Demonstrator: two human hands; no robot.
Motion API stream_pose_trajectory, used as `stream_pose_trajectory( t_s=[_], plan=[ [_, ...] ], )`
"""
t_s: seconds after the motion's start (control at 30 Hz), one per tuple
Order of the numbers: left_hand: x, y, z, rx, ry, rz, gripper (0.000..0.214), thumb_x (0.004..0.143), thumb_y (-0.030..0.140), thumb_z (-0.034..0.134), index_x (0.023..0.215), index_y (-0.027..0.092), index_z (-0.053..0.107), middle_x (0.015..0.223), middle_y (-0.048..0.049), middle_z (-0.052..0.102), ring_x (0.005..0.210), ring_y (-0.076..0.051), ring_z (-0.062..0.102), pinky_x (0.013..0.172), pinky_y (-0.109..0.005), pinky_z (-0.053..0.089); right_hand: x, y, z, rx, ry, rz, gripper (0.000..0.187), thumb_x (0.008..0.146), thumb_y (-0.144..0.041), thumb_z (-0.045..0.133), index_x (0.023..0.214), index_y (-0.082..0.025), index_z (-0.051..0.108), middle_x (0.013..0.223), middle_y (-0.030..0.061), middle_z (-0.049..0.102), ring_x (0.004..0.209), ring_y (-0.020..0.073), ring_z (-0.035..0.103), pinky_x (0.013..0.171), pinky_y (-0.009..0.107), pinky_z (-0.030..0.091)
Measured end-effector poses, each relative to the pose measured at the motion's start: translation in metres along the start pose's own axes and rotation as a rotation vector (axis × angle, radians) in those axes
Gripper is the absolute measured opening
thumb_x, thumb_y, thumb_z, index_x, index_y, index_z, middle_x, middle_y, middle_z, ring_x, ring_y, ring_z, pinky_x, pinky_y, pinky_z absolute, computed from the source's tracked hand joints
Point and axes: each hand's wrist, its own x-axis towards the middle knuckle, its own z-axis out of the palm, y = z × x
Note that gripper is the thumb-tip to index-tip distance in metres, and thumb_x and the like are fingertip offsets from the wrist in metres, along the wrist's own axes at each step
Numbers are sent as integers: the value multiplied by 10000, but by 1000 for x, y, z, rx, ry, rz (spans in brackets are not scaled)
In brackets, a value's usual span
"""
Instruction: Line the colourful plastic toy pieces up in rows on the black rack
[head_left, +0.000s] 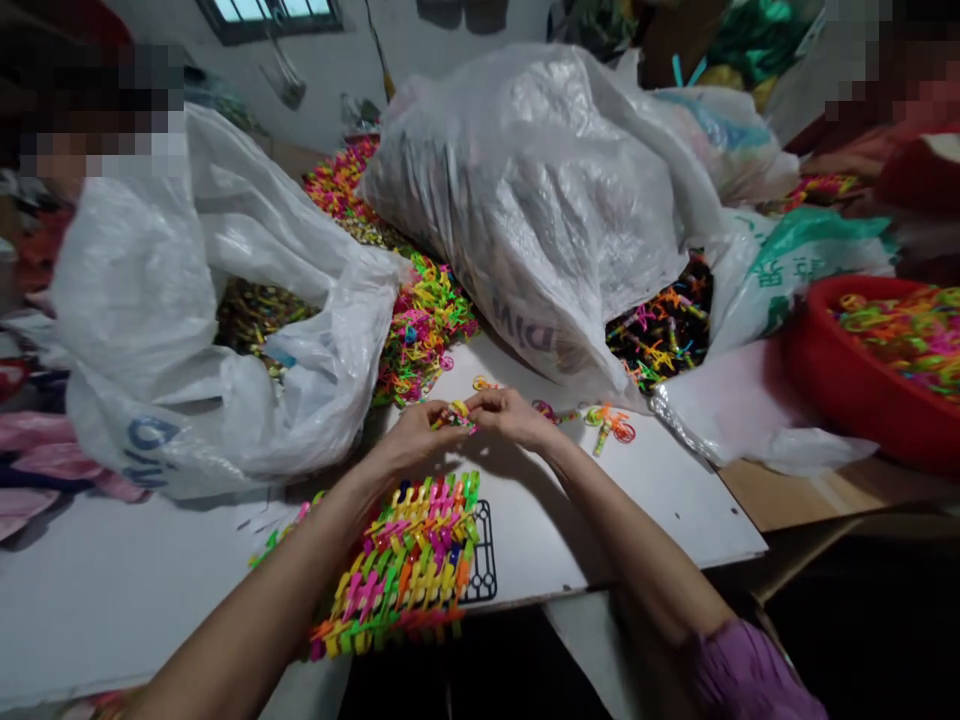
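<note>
My left hand point(421, 432) and my right hand point(504, 412) meet over the white table, fingers pinched around small colourful plastic pieces point(456, 412). Their exact shape is mostly covered by my fingers. Just below my hands lies a black plastic rack point(486, 560), largely covered with rows of bright plastic pieces point(420, 550) in yellow, green, pink and orange. My left forearm passes over the left side of those rows. To the right of my right hand, a small assembled plastic toy point(604, 428) with orange and pink loops rests on the table.
A white sack point(150, 300) stands open at left, and a larger sack point(510, 180) spills dark-bodied pieces point(664, 330). Between them is a heap of colourful pieces point(424, 330). A red basin point(847, 370) of pieces sits at right. Parts of other people show at both upper edges.
</note>
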Motion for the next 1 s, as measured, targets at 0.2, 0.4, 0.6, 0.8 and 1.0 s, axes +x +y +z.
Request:
stream_pose_trajectory(
  t_s=[0.2, 0.4, 0.6, 0.8, 1.0],
  plan=[
    [-1, 5, 14, -347, -33, -120, 387, 591, 466, 702, 741, 138, 560, 490, 79, 454, 391, -37, 290, 392, -185, 172, -19, -9, 2, 351, 105, -55, 387, 704, -357, 637, 1039, -169, 600, 820, 21, 622, 664, 104, 538, 621, 229, 403],
    [-12, 11, 28, -425, 7, -49, 383, 632, 490, 676, 696, 152, 506, 485, 74, 456, 411, -45, 323, 406, -184, 197, -32, -2, 25, 261, 440, -118, 247, 723, -391, 612, 790, -153, 622, 665, -5, 583, 601, 115, 495, 582, 232, 378],
    [-30, 18, 18, -296, -34, 54, 349, 714, 431, 639, 934, 162, 605, 716, 12, 584, 612, -87, 462, 541, -192, 342, -46, -17, 20, 176, 531, -117, 197, 742, -355, 587, 723, -159, 591, 572, -32, 508, 524, 99, 425, 500, 219, 314],
    [-43, 21, 20, -514, -152, -55, 262, 691, 363, 688, 848, 157, 649, 764, -9, 596, 697, -109, 517, 647, -220, 416, -61, -16, 23, 287, 282, -19, 251, 741, -387, 602, 650, -167, 526, 532, -46, 495, 498, 87, 418, 485, 206, 297],
    [-44, 11, 15, -455, -238, -26, 247, 717, 332, 683, 877, 149, 636, 785, -14, 596, 709, -110, 526, 647, -216, 406, -73, -20, 18, 359, 160, -32, 289, 720, -417, 645, 654, -157, 537, 536, -50, 480, 491, 76, 403, 479, 198, 297]
  ],
)
